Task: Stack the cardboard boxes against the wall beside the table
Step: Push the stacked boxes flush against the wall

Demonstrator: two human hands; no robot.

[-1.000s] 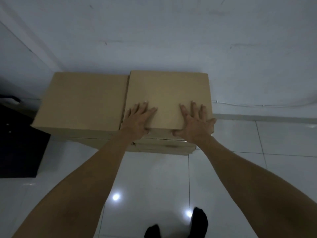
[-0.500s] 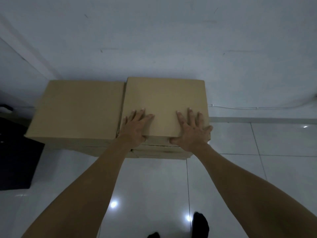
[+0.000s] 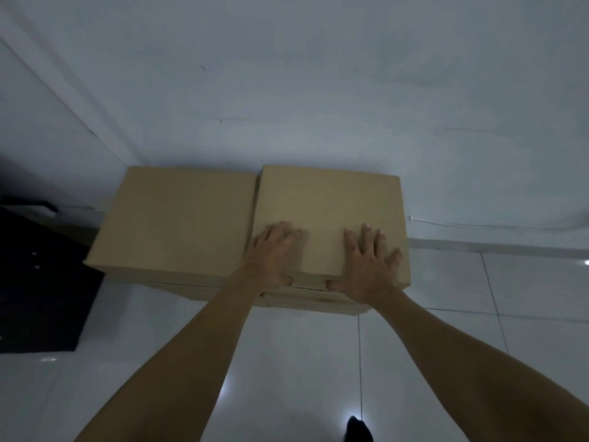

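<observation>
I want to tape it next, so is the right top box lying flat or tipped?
Flat. The right top box sits level on the boxes beneath, both hands pressing its top.

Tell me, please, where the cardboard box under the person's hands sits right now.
In the head view, the top right box sits right of centre on a stack against the white wall, beside the left box, with the left hand and right hand flat on it.

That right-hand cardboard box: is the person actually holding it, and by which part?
Not gripped. Both hands lie flat on the top of the right box near its front edge: left hand, right hand, fingers straight, thumbs against the front face.
</observation>
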